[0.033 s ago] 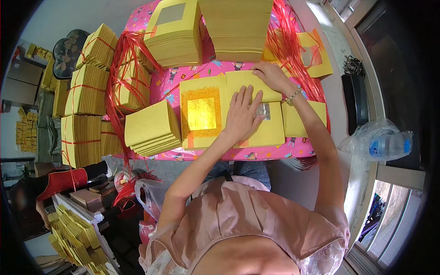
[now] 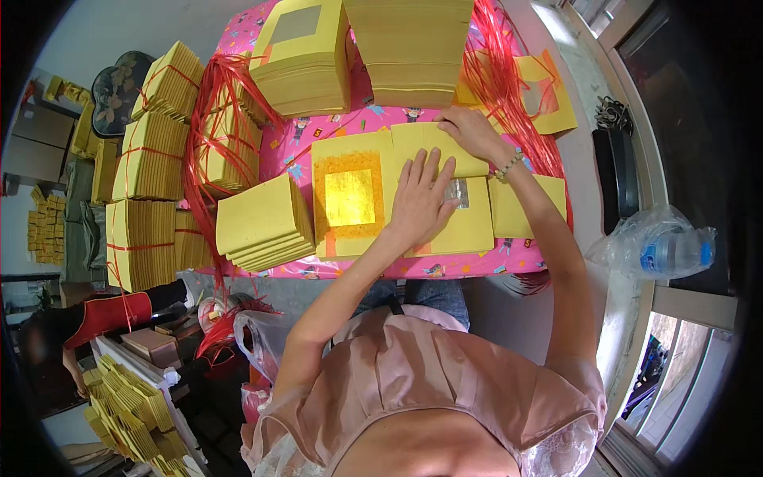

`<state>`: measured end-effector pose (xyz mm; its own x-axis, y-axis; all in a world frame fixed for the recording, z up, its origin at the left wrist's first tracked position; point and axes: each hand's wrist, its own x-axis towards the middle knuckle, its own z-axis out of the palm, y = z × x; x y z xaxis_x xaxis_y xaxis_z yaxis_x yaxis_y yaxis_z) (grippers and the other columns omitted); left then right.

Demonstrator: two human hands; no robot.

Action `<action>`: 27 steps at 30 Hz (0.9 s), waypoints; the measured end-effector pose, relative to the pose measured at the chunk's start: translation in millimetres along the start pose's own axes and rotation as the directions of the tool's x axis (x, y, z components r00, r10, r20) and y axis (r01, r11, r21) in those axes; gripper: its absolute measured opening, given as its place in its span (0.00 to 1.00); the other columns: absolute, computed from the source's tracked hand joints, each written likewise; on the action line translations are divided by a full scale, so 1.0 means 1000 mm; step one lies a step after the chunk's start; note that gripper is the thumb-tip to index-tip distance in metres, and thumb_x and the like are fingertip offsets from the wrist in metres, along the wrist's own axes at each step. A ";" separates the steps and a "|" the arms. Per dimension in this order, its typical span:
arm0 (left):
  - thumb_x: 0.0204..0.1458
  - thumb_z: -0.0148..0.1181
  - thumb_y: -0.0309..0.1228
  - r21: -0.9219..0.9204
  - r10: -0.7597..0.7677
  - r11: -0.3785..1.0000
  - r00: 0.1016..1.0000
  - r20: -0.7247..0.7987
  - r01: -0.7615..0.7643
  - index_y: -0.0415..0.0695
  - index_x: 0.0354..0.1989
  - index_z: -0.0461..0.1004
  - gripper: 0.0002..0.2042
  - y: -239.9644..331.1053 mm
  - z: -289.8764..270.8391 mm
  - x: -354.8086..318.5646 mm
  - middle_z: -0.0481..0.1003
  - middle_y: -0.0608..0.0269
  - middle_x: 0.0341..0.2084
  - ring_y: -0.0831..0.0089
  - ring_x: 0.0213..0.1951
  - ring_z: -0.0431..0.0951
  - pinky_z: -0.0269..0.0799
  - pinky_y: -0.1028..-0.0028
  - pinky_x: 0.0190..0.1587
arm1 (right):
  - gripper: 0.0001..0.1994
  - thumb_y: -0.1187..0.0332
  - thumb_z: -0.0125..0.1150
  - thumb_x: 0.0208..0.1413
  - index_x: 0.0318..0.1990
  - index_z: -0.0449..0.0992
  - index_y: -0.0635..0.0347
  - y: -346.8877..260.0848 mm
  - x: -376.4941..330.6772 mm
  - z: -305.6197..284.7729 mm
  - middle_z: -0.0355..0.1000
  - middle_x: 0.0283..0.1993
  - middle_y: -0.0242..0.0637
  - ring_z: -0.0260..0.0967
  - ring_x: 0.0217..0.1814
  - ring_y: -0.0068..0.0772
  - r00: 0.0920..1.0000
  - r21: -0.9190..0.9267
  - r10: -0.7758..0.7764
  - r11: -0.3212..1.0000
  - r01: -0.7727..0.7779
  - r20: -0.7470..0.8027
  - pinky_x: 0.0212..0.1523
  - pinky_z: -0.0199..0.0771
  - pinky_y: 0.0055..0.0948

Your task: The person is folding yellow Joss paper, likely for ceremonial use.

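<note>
My left hand [image 2: 424,193] lies flat with fingers spread on a yellow paper sheet [image 2: 465,230] that bears a silver foil square [image 2: 457,192], partly covered by the hand. Its upper part is a folded yellow flap [image 2: 441,147]. At the flap's far right edge, my right hand [image 2: 473,133] has its fingers bent and held close on the paper; a beaded bracelet circles that wrist. Left of my hands, a yellow sheet with a gold foil square [image 2: 350,197] lies face up. Beside it sits a stack of folded yellow paper [image 2: 266,219].
Tall yellow paper stacks [image 2: 302,79] stand at the table's back. Red plastic strands [image 2: 517,87] hang at the right, others [image 2: 211,119] near tied bundles [image 2: 151,159] on the left. A bagged bottle [image 2: 671,250] rests on the right ledge. Another person [image 2: 103,318] is at lower left.
</note>
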<state>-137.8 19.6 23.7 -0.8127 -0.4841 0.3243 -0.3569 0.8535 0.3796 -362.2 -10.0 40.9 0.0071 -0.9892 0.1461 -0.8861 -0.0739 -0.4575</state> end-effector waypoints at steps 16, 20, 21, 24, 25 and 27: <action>0.56 0.57 0.45 -0.030 -0.010 0.999 0.998 0.064 0.012 0.43 0.70 0.56 0.35 0.000 0.004 -0.001 0.54 0.44 0.69 0.39 0.70 0.48 0.42 0.46 0.71 | 0.12 0.64 0.55 0.62 0.45 0.75 0.63 -0.004 -0.005 -0.001 0.72 0.42 0.47 0.70 0.49 0.51 1.000 -0.043 -0.005 0.999 0.004 -0.022 0.49 0.70 0.46; 0.58 0.54 0.48 -0.028 -0.005 1.000 0.997 0.082 0.007 0.43 0.70 0.55 0.35 -0.003 0.006 -0.002 0.52 0.42 0.70 0.37 0.71 0.47 0.43 0.44 0.70 | 0.11 0.65 0.57 0.59 0.44 0.73 0.63 -0.027 -0.025 -0.014 0.72 0.42 0.47 0.71 0.46 0.52 0.962 -0.146 -0.096 0.987 0.059 -0.256 0.45 0.71 0.46; 0.57 0.56 0.47 -0.030 -0.009 0.999 0.997 0.070 0.011 0.43 0.70 0.56 0.35 -0.002 0.006 -0.001 0.53 0.43 0.70 0.38 0.71 0.47 0.43 0.45 0.70 | 0.11 0.65 0.57 0.59 0.44 0.73 0.63 -0.036 -0.035 -0.023 0.72 0.42 0.47 0.71 0.46 0.52 0.963 -0.148 -0.091 0.988 0.055 -0.255 0.45 0.71 0.46; 0.55 0.57 0.47 -0.029 -0.014 0.999 0.998 0.053 0.016 0.43 0.70 0.57 0.36 -0.003 0.007 -0.003 0.54 0.43 0.69 0.38 0.71 0.47 0.42 0.46 0.71 | 0.10 0.65 0.59 0.58 0.40 0.70 0.63 -0.051 -0.067 -0.034 0.73 0.40 0.47 0.72 0.41 0.54 0.995 -0.160 0.030 0.986 -0.045 -0.099 0.40 0.71 0.48; 0.55 0.57 0.47 -0.025 -0.010 1.000 0.999 0.047 0.011 0.43 0.69 0.57 0.36 -0.003 0.007 -0.003 0.54 0.43 0.69 0.38 0.71 0.47 0.42 0.45 0.71 | 0.10 0.65 0.59 0.58 0.38 0.69 0.63 -0.052 -0.076 -0.032 0.73 0.37 0.47 0.73 0.39 0.55 0.998 -0.134 0.054 0.989 -0.058 -0.031 0.38 0.70 0.49; 0.57 0.55 0.48 -0.018 -0.004 1.000 0.998 0.063 0.005 0.43 0.70 0.57 0.35 -0.004 0.007 -0.003 0.53 0.43 0.69 0.38 0.71 0.47 0.42 0.45 0.70 | 0.10 0.64 0.59 0.58 0.36 0.69 0.62 -0.050 -0.084 -0.028 0.74 0.35 0.47 0.73 0.37 0.56 0.996 -0.110 0.084 0.991 -0.080 0.037 0.36 0.70 0.50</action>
<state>-137.1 19.3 15.1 -0.8387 -0.4743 0.2677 -0.3527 0.8475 0.3968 -331.5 80.9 76.2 -0.0501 -0.9960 0.0741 -0.9295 0.0194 -0.3683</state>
